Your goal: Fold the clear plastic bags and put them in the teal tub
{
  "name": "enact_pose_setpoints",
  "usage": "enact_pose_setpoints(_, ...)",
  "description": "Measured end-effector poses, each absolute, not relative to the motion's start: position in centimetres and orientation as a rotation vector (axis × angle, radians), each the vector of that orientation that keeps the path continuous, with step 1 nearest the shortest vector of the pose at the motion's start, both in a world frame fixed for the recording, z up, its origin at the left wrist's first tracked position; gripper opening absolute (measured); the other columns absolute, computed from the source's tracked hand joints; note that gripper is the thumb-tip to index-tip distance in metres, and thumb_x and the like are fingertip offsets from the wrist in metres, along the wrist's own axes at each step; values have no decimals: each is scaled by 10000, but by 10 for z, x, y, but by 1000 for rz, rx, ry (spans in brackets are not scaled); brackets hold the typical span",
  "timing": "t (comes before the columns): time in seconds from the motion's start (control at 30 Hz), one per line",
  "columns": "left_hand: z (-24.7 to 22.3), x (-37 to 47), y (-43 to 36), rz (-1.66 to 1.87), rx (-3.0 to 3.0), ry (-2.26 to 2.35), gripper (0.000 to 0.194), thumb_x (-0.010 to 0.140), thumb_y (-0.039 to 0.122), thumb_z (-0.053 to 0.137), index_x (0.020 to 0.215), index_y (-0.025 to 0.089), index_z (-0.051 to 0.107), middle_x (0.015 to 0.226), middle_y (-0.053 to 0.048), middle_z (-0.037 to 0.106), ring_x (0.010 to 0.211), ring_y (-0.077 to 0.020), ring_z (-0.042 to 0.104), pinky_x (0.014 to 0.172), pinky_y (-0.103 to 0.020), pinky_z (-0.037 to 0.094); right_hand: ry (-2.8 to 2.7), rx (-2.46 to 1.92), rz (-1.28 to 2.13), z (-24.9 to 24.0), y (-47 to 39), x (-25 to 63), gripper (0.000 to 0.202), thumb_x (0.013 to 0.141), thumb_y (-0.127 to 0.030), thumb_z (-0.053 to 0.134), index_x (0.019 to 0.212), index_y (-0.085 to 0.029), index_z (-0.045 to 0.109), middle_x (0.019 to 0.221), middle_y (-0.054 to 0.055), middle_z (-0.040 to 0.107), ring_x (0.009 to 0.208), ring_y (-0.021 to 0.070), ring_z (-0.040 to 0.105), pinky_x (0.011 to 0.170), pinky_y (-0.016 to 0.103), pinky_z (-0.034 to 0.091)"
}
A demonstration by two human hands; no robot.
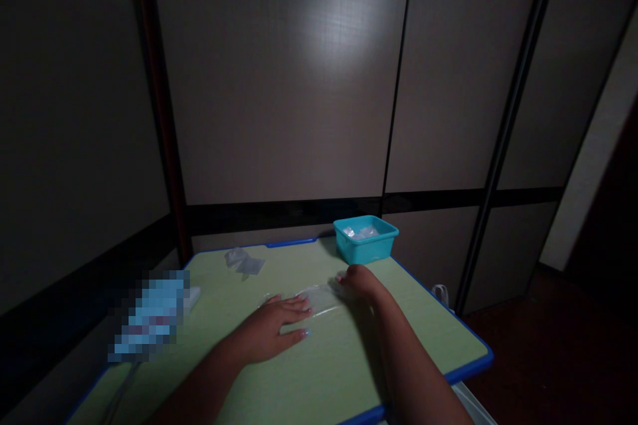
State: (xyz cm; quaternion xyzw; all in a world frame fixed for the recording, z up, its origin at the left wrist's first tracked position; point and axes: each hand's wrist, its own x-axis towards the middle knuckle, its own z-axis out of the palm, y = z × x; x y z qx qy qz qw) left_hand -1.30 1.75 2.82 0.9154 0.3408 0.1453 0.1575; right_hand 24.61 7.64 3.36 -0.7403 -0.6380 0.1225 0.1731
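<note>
A clear plastic bag [323,300] lies flat on the light green table [309,378]. My left hand [279,329] rests on the bag's left part, palm down with its fingers spread. At the bag's right end my right hand [357,280] is closed, its fingers pinching the plastic edge. Beyond the right hand, at the table's back right, stands a turquoise basket [366,251] with clear plastic pieces inside. Another crumpled translucent bag [245,261] lies near the back left of the table.
A blurred light-blue object [152,315] stands at the table's left edge, with a white item beside it and a cable below. Tall dark cabinet panels [289,93] rise behind the table. A white handle-like loop [440,293] shows past the right edge.
</note>
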Motion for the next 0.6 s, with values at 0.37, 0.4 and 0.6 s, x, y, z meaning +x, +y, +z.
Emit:
enact_pose_setpoints(0.37, 30, -13, 15, 385, 2676, 999, 481, 835, 483, 461, 1296, 386, 362, 1409, -12, 318, 1292, -238, 284, 1048, -527, 128, -1760, -2033, 465, 34, 73, 247, 294, 695, -395, 621, 585, -123, 607, 625, 51, 630, 542, 108, 510, 451, 191, 303)
enact_pose_setpoints(0.4, 31, -13, 15, 399, 2700, 1019, 498, 835, 480, 462, 1308, 391, 336, 1427, -14, 278, 1303, -240, 255, 1045, -540, 110, -1750, -2053, 450, 33, 73, 248, 279, 668, -389, 647, 590, -124, 611, 644, 59, 638, 564, 118, 521, 462, 194, 310)
enact_pose_setpoints(0.6, 31, -17, 20, 461, 2734, 1227, 409, 846, 503, 421, 1237, 385, 450, 1399, -26, 354, 1290, -234, 281, 1045, -529, 99, -1727, -2107, 394, 30, 77, 252, 241, 669, -380, 639, 708, -143, 652, 801, 93, 674, 693, 168, 578, 536, 210, 354)
